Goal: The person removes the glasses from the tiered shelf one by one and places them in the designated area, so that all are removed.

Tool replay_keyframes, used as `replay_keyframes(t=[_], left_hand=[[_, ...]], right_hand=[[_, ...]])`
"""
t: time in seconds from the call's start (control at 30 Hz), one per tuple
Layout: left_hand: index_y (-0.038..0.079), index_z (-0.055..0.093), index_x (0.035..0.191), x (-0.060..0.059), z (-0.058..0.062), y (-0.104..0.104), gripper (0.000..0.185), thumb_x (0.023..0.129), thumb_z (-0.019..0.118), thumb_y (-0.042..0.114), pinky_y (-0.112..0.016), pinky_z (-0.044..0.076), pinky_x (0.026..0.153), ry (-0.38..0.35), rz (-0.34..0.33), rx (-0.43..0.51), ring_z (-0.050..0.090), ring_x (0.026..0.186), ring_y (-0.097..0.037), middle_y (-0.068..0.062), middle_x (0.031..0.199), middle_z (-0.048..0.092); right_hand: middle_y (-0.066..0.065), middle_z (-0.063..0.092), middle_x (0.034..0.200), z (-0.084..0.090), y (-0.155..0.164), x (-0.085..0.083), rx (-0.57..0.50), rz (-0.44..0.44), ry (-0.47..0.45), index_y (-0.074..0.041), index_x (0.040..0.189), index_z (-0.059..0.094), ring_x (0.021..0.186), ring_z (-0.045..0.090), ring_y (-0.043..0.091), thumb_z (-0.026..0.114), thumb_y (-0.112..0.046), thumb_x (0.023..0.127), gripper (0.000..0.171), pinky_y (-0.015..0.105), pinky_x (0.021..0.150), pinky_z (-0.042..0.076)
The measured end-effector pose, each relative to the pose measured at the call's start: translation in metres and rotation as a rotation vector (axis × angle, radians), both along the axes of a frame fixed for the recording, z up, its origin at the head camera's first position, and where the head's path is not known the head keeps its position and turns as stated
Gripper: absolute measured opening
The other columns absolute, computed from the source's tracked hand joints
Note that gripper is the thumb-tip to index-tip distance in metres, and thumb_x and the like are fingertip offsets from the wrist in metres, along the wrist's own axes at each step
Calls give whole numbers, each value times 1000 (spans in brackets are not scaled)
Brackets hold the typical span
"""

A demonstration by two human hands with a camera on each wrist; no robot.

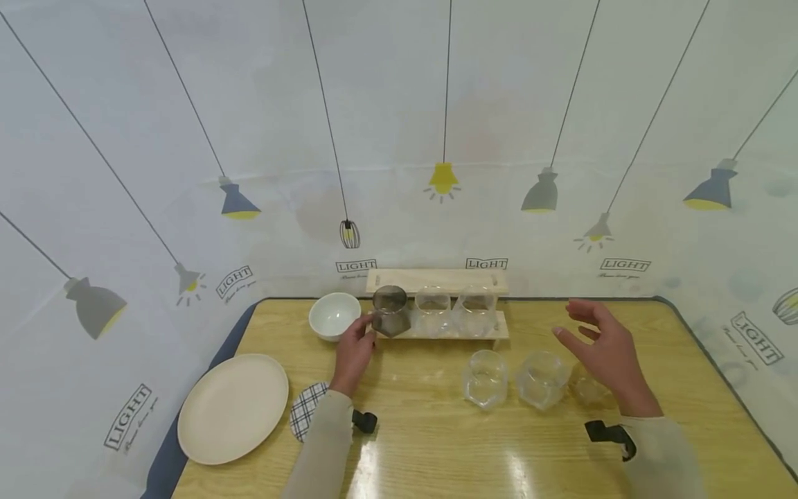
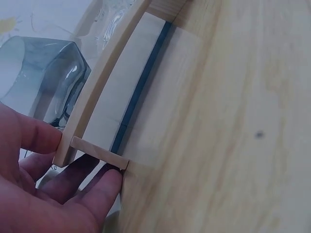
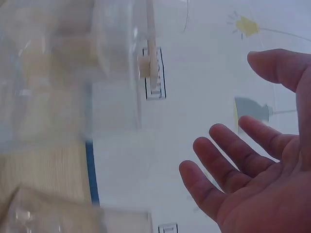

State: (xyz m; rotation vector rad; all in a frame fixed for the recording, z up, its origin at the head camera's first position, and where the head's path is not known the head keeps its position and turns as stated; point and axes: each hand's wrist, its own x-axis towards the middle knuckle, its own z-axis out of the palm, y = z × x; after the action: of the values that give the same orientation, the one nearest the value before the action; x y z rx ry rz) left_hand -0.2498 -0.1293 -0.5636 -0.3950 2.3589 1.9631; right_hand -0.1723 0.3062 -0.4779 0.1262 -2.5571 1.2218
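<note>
A two-tier wooden rack [image 1: 436, 333] stands at the back of the table, with a grey-tinted glass [image 1: 391, 320] and two clear glasses [image 1: 433, 312] in a row on its lower board. At the rack's left end, beside the grey glass, my left hand [image 1: 354, 353] grips the board; the left wrist view has its fingers [image 2: 41, 136] on the board's end and around the short leg. My right hand [image 1: 607, 353] hovers with fingers apart and holds nothing. Below it is an amber-tinted glass [image 1: 586, 388], partly hidden, with two clear glasses [image 1: 541, 381] to its left.
A white bowl [image 1: 334, 315] stands just left of the rack. Toward the left edge lie a cream oval plate [image 1: 233, 409] and a round checked coaster [image 1: 305, 409], partly covered by the left sleeve. Behind the wooden table [image 1: 436, 443] hangs a lamp-printed backdrop [image 1: 399, 138].
</note>
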Motion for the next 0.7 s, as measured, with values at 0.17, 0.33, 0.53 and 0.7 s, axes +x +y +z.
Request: replay_keyframes(t=[0.17,0.33,0.53,0.7], left_hand=[[20,64,145,2,-2,0,44,102,58,15,-47,50,113,15,12,-16,42,155,-30,-5,166,48],[20,63,146,4,-3,-1,44,102,59,17,-49,47,118,15,16,-18,39,157,-31,-5,165,49],[20,63,145,2,-1,-2,42,102,59,16,-49,47,117,38,26,0,41,156,-29,-5,164,50],[22,64,144,2,-1,-2,42,103,59,17,-47,50,113,34,14,16,43,155,-28,-3,165,49]], right_hand=[[14,60,147,8,-29,-13,10,54,-78,-10,152,51,131,59,21,70,-39,102,61,29,104,56],[19,59,147,10,-56,-26,-30,114,-132,-7,152,49,134,56,40,71,-39,102,64,60,108,50],[22,56,148,13,-81,-46,-40,186,-203,-6,157,43,137,54,43,71,-42,101,73,62,112,48],[24,53,152,11,-91,-58,-30,215,-256,-9,161,38,139,53,45,73,-45,99,79,63,111,48]])
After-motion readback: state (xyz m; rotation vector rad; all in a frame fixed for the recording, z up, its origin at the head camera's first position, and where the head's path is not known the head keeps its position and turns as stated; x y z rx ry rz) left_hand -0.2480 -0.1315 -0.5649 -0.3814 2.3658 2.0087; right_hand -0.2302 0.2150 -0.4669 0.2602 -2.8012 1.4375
